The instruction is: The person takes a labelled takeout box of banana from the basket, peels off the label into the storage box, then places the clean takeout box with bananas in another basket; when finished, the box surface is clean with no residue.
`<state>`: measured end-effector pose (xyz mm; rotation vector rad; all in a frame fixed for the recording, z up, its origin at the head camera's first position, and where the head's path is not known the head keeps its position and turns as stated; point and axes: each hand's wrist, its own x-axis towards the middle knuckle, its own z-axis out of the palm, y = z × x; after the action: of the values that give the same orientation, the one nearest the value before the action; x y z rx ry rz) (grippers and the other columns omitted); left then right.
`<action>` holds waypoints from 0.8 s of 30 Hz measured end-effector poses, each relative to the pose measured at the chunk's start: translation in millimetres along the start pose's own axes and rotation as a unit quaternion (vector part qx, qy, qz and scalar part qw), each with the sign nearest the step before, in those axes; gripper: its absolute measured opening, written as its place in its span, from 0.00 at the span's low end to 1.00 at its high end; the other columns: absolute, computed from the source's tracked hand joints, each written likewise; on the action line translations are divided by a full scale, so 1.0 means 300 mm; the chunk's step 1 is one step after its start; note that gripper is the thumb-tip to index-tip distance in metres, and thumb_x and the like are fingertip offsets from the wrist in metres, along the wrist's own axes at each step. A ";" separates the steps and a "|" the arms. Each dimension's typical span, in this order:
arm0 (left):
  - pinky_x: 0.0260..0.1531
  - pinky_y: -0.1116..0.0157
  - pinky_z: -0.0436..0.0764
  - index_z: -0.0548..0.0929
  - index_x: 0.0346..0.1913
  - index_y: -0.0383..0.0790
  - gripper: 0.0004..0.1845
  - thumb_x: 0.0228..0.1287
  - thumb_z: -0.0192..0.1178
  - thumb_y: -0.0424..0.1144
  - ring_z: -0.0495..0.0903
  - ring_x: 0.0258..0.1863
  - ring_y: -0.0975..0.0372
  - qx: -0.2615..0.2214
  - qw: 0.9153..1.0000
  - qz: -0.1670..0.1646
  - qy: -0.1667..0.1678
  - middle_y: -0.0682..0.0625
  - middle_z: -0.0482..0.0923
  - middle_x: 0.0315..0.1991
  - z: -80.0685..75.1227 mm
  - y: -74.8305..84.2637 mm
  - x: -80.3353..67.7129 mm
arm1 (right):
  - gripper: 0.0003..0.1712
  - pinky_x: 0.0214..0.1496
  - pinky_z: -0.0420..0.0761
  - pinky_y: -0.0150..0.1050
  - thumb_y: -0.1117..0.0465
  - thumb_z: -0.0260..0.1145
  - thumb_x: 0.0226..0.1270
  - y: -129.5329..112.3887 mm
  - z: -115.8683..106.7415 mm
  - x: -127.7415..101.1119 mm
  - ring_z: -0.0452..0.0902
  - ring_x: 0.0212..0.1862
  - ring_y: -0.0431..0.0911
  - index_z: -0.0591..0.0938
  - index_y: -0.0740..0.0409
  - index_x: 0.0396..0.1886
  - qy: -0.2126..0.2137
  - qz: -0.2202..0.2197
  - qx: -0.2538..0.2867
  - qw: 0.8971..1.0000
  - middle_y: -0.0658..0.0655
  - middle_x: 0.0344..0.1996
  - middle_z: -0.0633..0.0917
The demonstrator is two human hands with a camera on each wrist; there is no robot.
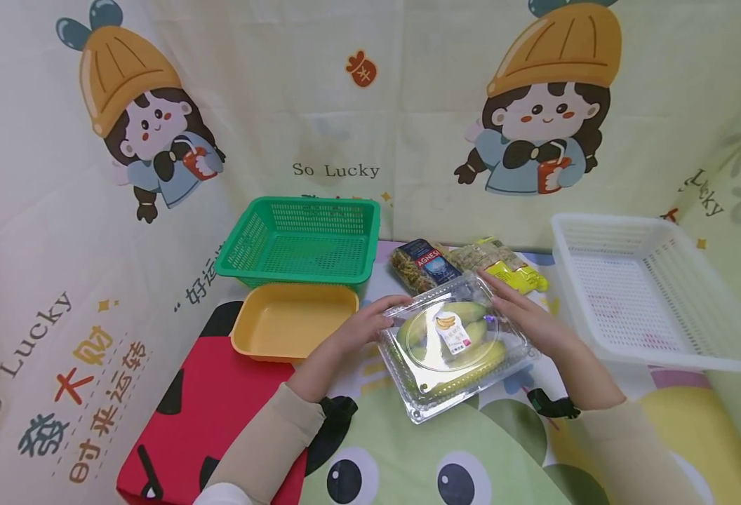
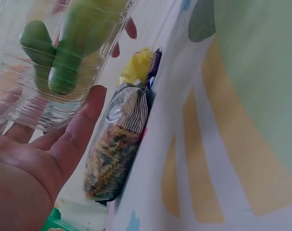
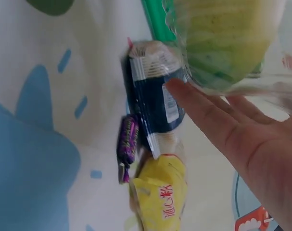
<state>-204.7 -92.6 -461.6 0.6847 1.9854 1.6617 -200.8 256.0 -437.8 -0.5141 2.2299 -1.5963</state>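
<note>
Left hand: your left hand [image 1: 363,327] lies flat against the left side of the clear clamshell box [image 1: 455,348], fingers straight and together, thumb along the wall [image 2: 83,126]
Right hand: your right hand [image 1: 530,321] presses the box's opposite side the same way, fingers extended and not curled round anything [image 3: 218,118]
Box: it sits near the middle of the printed tablecloth [image 1: 408,456], between your palms, lid closed, with green-yellow bananas [image 1: 471,330] and a small label inside; whether it rests on the cloth or is just lifted, you cannot tell
Behind it: a dark pasta bag [image 1: 422,264], a yellow packet [image 1: 517,275] and another grainy bag lie just beyond the box
Containers: the green basket [image 1: 301,242], the yellow tray [image 1: 291,321] in front of it and the white basket [image 1: 648,294] to your right hold nothing that shows
Progress: judging by that, you seem at the very start; the box is framed by both hands, and the packets lie untouched
Hard to make out: a small purple wrapper [image 3: 128,144] shows only at the right wrist; both wrist views are blurred and tilted, and the box's underside is hidden
</note>
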 end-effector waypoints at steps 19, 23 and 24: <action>0.71 0.43 0.62 0.48 0.80 0.55 0.32 0.78 0.42 0.51 0.52 0.78 0.52 -0.062 0.976 0.012 0.209 0.48 0.50 0.79 0.071 -0.002 -0.021 | 0.35 0.71 0.36 0.75 0.44 0.51 0.77 -0.030 0.118 -0.078 0.34 0.79 0.64 0.52 0.27 0.78 0.181 0.094 0.109 0.973 0.53 0.81 0.39; 0.77 0.47 0.48 0.43 0.80 0.50 0.33 0.79 0.40 0.48 0.44 0.80 0.53 -0.055 0.975 0.021 0.213 0.51 0.42 0.81 0.113 -0.008 -0.034 | 0.33 0.73 0.40 0.73 0.43 0.51 0.77 -0.022 0.158 -0.085 0.40 0.79 0.62 0.53 0.23 0.77 0.222 0.108 0.121 0.962 0.50 0.81 0.43; 0.77 0.48 0.46 0.42 0.80 0.49 0.34 0.79 0.39 0.49 0.43 0.80 0.53 -0.056 0.976 0.022 0.211 0.51 0.40 0.81 0.121 -0.010 -0.037 | 0.33 0.73 0.40 0.73 0.43 0.51 0.77 -0.020 0.168 -0.085 0.40 0.79 0.61 0.53 0.22 0.77 0.229 0.111 0.125 0.959 0.50 0.81 0.44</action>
<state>-173.4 -72.5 -470.3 0.3539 2.1436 2.0640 -153.7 224.9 -445.7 0.1943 2.2351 -1.9849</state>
